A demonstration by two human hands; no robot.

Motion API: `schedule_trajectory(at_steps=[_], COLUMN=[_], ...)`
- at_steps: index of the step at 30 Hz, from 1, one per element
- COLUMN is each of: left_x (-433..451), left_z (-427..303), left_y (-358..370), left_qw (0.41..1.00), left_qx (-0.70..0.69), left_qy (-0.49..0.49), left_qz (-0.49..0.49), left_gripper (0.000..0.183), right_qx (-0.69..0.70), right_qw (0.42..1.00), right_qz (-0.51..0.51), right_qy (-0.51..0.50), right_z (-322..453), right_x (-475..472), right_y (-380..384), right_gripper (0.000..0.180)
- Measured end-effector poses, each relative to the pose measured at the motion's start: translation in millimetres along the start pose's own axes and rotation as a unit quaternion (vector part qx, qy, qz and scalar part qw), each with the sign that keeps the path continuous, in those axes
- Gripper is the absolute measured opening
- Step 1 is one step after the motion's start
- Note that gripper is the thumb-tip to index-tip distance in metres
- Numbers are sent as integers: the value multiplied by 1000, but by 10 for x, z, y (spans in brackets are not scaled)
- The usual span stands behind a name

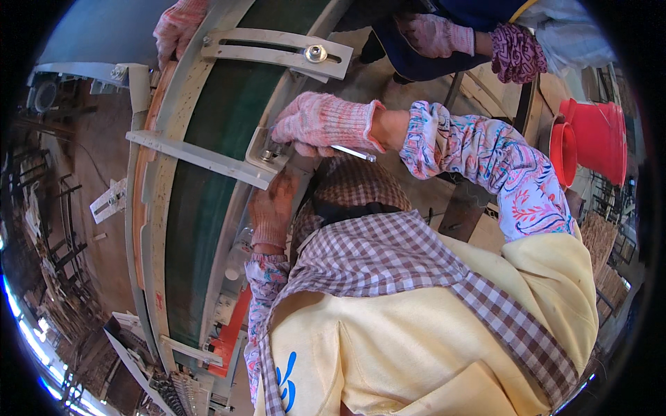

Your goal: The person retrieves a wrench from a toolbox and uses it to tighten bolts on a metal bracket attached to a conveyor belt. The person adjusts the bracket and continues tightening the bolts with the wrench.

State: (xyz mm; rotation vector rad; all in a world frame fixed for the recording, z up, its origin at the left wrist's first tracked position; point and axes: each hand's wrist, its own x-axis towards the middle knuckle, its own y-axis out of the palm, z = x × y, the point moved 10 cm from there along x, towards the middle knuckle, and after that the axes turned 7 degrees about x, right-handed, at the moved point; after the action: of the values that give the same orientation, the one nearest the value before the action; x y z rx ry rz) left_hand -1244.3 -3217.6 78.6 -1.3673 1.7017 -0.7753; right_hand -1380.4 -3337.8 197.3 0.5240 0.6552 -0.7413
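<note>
My right hand (325, 124), in a pink knitted glove, grips a metal hex key (356, 153) whose ball end sticks out towards my body. Its fingers are beside a bolt (267, 154) on a small angle bracket (257, 148). My left hand (271, 208), in a soiled orange-pink glove, is just below that bracket, against the conveyor's side rail; its fingertips are hidden, so what they touch cannot be told. A pale metal crossbar (200, 156) spans the green conveyor belt (203, 208). Farther up, a slotted metal bar (276, 49) crosses the belt, with a bolt and washer in its slot.
A co-worker's gloved hand (434, 35) is at the top right, by dark blue cloth. Another gloved hand (179, 31) touches the conveyor's far edge at upper left. Red buckets (598, 140) stand at the right. A loose slotted plate (109, 201) and wood piles lie beyond the conveyor.
</note>
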Motion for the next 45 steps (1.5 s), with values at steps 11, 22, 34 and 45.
schedule_trajectory(at_steps=[11,22,34,45], left_x=[-441,-496,-540,-635], left_z=[231,203,359,371], left_y=[534,316,198,207], left_qw=[543,475,664,470], left_qx=[-790,-829,-738,-855], left_qy=[-284,-283,-111,-214], left_qz=[-10,-79,-48,-48], left_gripper=[38,46,42,46], right_qx=[-138,-94,-40,-93], right_qw=[989,995,998,986], right_qz=[46,28,-29,135], right_qy=[-8,-27,24,7], right_z=[7,333,95,31], right_x=[123,-179,-130,70], right_y=[18,187,11,110], right_gripper=[28,26,26,24])
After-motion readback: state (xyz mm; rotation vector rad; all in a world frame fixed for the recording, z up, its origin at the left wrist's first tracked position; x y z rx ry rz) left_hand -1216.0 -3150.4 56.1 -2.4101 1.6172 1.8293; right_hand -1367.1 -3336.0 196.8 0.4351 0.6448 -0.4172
